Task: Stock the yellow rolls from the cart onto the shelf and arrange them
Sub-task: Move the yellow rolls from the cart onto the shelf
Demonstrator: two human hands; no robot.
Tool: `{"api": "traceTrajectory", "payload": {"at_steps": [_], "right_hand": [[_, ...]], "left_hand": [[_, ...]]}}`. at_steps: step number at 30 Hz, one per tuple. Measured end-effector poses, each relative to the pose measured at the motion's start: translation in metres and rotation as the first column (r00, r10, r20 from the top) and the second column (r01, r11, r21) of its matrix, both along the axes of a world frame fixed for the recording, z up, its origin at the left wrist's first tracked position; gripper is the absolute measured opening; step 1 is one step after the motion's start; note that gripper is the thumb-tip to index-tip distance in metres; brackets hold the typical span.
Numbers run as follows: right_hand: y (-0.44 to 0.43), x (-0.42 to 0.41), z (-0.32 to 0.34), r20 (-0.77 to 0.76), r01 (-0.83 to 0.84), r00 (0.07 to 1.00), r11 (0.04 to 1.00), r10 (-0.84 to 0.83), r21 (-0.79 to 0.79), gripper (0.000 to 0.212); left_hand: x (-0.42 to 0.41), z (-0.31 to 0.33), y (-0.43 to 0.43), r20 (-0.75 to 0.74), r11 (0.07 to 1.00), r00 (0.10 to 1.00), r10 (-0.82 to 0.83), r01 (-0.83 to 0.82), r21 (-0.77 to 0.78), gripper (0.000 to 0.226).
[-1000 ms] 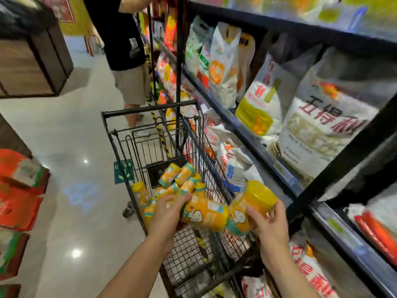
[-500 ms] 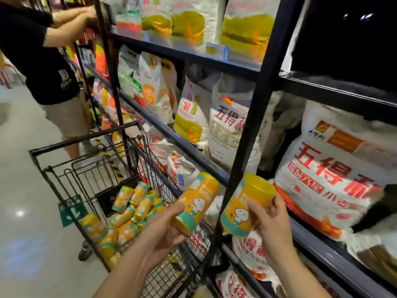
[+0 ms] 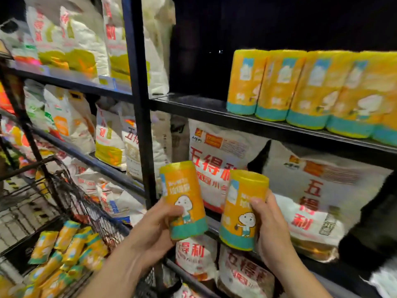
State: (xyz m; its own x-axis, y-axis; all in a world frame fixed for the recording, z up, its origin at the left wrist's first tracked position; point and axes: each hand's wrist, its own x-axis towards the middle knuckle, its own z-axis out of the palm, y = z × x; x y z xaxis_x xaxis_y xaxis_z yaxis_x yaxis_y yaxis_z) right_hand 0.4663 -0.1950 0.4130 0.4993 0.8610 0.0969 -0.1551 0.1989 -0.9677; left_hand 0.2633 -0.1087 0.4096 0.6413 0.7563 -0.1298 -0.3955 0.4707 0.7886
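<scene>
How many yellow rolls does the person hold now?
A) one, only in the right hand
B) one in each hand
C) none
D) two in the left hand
B: the left hand grips one yellow roll and the right hand grips a second roll.

Left hand [image 3: 150, 231] and right hand [image 3: 271, 229] each grip an upright yellow teal-banded roll [image 3: 183, 198] [image 3: 242, 214] below the black metal shelf [image 3: 193, 108]; a row of rolls [image 3: 311, 89] stands along its front edge.

I saw only 2 forearms and their hands: the left hand [image 3: 154, 229] and the right hand [image 3: 272, 229], both bare. The forearms were bare too, slim, from the wrists to the near edge of my view.
</scene>
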Motion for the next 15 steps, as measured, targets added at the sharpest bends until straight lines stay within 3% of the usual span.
{"api": "traceTrajectory", "payload": {"at_steps": [2,6,10,15], "right_hand": [[-0.027,0.022,0.011,0.034,-0.006,0.999,0.999,0.004,0.047,0.022],[-0.081,0.064,0.029,0.105,-0.026,0.994,0.986,0.009,0.166,0.051],[-0.131,0.102,0.045,0.146,-0.02,0.989,0.969,-0.017,0.247,0.043],[-0.189,0.14,0.068,0.23,-0.022,0.972,0.952,-0.051,0.304,0.054]], "left_hand": [[0.029,0.017,-0.02,0.006,0.999,1.0,0.029,-0.029,0.021,0.106],[0.083,0.045,-0.066,-0.052,0.987,0.994,0.098,-0.091,0.131,0.095],[0.126,0.069,-0.114,-0.109,0.965,0.99,0.093,-0.062,0.255,0.067],[0.169,0.098,-0.167,-0.125,0.921,0.99,0.068,-0.014,0.389,0.062]]}}
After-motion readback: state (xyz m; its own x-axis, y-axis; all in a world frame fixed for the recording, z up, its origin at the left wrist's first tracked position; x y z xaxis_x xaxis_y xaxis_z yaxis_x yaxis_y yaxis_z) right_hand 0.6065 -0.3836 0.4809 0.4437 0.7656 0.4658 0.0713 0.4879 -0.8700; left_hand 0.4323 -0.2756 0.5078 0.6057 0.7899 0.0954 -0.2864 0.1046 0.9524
